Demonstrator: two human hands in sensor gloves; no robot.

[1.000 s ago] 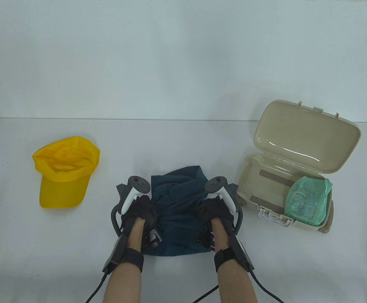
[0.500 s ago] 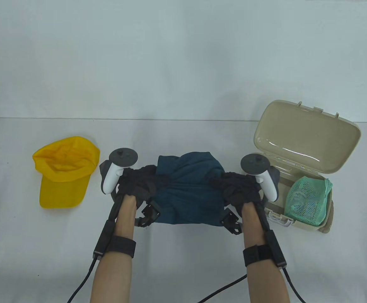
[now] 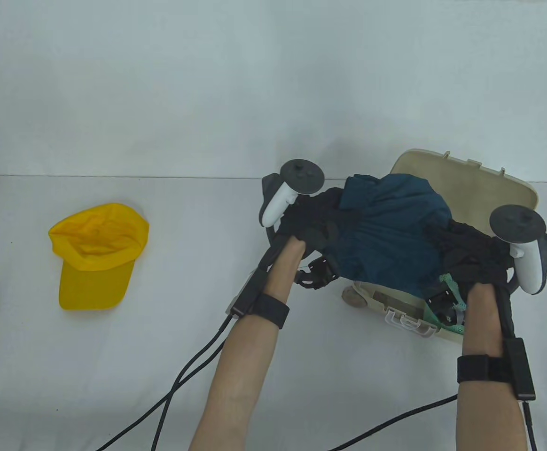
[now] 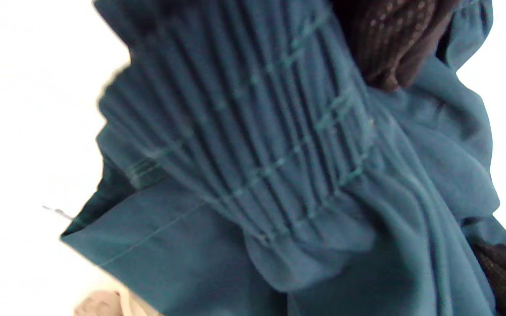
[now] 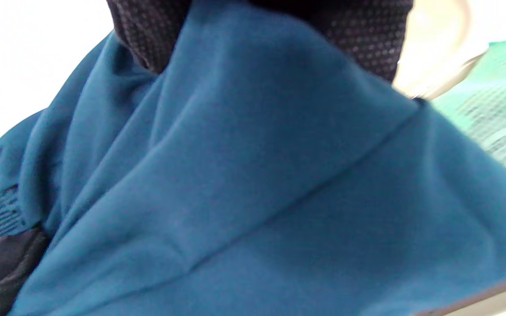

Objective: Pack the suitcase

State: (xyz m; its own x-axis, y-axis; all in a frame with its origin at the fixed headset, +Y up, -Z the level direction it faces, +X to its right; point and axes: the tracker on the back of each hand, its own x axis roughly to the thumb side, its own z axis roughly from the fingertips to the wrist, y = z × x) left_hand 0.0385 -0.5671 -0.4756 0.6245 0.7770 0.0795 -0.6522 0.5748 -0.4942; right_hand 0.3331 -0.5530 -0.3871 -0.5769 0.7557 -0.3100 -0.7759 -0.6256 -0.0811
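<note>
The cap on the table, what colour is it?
Yellow. The cap shows best in the table view.

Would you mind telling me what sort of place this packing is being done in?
Probably a lab or studio set up for recording demonstrations, not a home: a bare white table against a plain white backdrop, cabled trackers on the left hand and right hand, and few props: a yellow cap and a small beige suitcase.
</note>
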